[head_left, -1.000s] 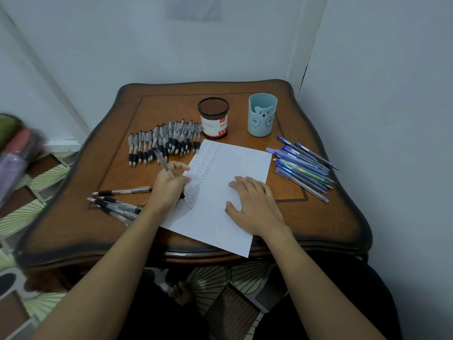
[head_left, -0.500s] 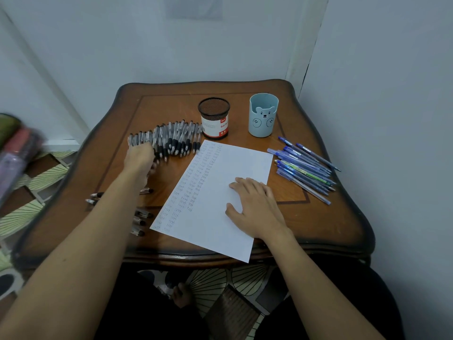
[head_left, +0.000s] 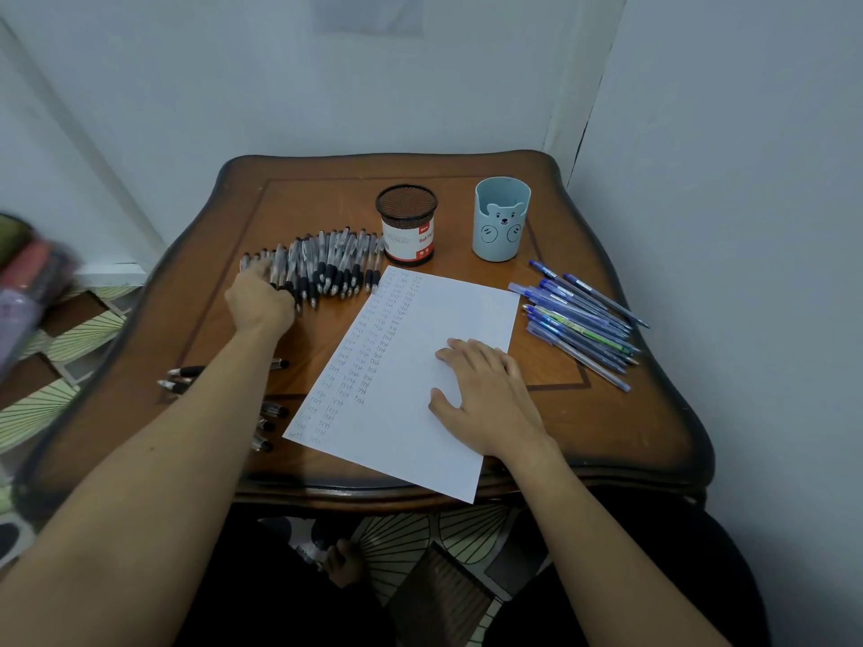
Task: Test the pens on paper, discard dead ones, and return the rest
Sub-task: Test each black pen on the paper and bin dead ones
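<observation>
A white paper (head_left: pixel 434 310) with columns of small test marks lies on the wooden table (head_left: pixel 607 427). My right hand (head_left: pixel 488 396) presses flat on it. My left hand (head_left: pixel 259 296) reaches to the left end of a long row of black pens (head_left: pixel 336 263), with its fingers lying over the pens there; no pen is plainly held. Several blue pens (head_left: pixel 579 319) lie in a pile right of the paper. A few more black pens (head_left: pixel 182 378) lie at the front left, partly hidden under my left forearm.
A black mesh cup (head_left: pixel 407 226) with a red and white label and a light blue bear cup (head_left: pixel 502 221) stand behind the paper. Walls close in behind and to the right. A blurred object (head_left: pixel 28 282) sits at the far left edge.
My left hand left the paper with the black pen it was writing with and moved up-left to the row of black pens. The right hand and the paper stayed put.
</observation>
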Motion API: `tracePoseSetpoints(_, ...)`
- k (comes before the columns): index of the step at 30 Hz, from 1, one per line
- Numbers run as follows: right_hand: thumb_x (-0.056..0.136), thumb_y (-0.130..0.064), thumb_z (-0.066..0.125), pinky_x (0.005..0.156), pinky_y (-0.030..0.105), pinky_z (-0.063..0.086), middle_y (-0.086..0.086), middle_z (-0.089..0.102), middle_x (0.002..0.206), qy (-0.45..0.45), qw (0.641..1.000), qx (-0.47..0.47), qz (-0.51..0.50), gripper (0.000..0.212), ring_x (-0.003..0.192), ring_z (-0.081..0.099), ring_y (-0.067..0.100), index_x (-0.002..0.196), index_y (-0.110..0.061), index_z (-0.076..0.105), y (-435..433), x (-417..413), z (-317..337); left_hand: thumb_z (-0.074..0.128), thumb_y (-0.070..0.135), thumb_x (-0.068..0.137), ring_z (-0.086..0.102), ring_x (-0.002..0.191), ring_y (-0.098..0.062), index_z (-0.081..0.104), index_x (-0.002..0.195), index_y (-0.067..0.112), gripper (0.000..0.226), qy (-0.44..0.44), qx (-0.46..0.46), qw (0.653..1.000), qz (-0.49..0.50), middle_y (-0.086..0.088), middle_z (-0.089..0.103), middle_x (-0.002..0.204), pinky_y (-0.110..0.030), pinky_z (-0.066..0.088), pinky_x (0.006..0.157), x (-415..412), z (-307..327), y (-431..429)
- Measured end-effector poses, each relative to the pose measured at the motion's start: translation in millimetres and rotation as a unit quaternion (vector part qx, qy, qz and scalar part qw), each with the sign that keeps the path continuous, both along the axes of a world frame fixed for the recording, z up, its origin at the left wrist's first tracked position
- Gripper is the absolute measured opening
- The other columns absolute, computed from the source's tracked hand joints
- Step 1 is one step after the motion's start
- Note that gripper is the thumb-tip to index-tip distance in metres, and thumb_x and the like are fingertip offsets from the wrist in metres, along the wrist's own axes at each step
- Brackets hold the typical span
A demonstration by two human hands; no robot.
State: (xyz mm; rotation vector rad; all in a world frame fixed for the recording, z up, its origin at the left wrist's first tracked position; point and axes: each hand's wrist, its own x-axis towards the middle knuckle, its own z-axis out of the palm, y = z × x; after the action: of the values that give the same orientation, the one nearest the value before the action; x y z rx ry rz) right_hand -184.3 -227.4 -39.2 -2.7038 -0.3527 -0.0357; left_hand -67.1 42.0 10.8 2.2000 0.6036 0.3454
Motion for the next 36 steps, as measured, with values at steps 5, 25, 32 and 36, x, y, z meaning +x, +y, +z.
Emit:
tracePoseSetpoints(5, 0.096, -0.053, 0.038, 0.123, 0.040, 0.007, -0.009, 0.029, 0.159, 0.003, 1.000, -0.003, 0.000, 0.056, 0.148, 0.019, 0.012, 0.147, -0.030, 0.038, 0, 0, 0, 0.056, -0.001, 0.097, 0.055, 0.075, -0.005, 0.052, 0.145, 0.018, 0.052, -0.023, 0.027, 0.999, -0.037, -0.013, 0.052, 0.147, -0.006, 0.048, 0.055, -13, 0, 1)
tracePoseSetpoints(25, 0.096, -0.051, 0.038, 0.123, 0.040, 0.009, -0.008, 0.032, 0.158, -0.006, 1.000, -0.004, -0.001, 0.055, 0.146, 0.021, 0.011, 0.147, -0.029, 0.039, 1, -2, 2, 0.054, 0.022, 0.101, 0.046, 0.124, -0.035, 0.071, 0.118, 0.020, 0.024, 0.160, 0.284, 0.945, -0.011, -0.011, 0.066, 0.119, -0.052, 0.026, 0.108, -81, -20, 8)
tracePoseSetpoints(32, 0.098, -0.051, 0.040, 0.123, 0.040, 0.008, -0.008, 0.031, 0.158, -0.005, 1.000, -0.003, -0.002, 0.054, 0.147, 0.020, 0.011, 0.147, -0.029, 0.038, 1, -2, 2, 0.053, 0.031, 0.103, 0.054, 0.120, -0.017, 0.063, 0.125, 0.024, 0.025, -0.061, 0.179, 0.965, -0.181, 0.008, 0.066, 0.120, -0.035, 0.023, 0.108, -83, -15, -10)
tracePoseSetpoints(36, 0.098, -0.050, 0.041, 0.123, 0.039, 0.008, -0.008, 0.030, 0.159, -0.005, 1.000, -0.004, -0.003, 0.053, 0.147, 0.019, 0.011, 0.147, -0.029, 0.038, 1, -2, 1, 0.044, 0.029, 0.107, 0.056, 0.106, -0.009, 0.058, 0.134, 0.015, 0.033, -0.138, 0.043, 0.943, -0.300, 0.007, 0.060, 0.118, -0.020, 0.045, 0.090, -94, -2, -31)
